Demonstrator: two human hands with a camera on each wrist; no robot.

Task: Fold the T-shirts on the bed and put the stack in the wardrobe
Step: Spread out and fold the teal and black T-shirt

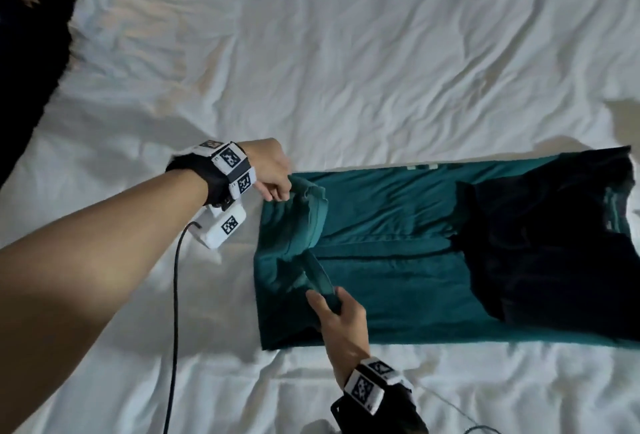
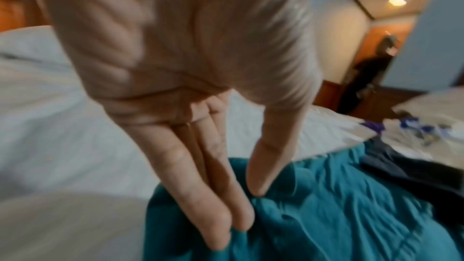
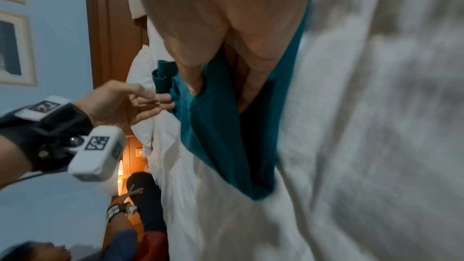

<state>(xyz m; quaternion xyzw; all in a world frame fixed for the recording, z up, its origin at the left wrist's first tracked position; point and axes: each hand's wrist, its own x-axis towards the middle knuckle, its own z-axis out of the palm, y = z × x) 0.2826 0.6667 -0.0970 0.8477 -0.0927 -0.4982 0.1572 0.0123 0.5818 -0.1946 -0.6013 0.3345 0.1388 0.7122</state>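
On a white bed (image 1: 346, 52), the left hand (image 1: 273, 170) pinches the far left corner of a teal T-shirt (image 1: 398, 260) lying flat. The right hand (image 1: 341, 316) pinches a lifted fold at its near left edge. A dark garment (image 1: 554, 243) overlaps the shirt's right end.

A T-shirt (image 1: 398, 260) lies spread on the bed (image 1: 311, 70), toward the near right of the head view, with a second garment (image 1: 547, 243) lying on top of its right part. The left hand (image 1: 272, 170) is at the shirt's far left corner and the right hand (image 1: 341, 316) at its near left part, each pinching a raised fold of the cloth. Another garment (image 1: 31, 52) lies at the bed's far left edge, well apart from the shirt.
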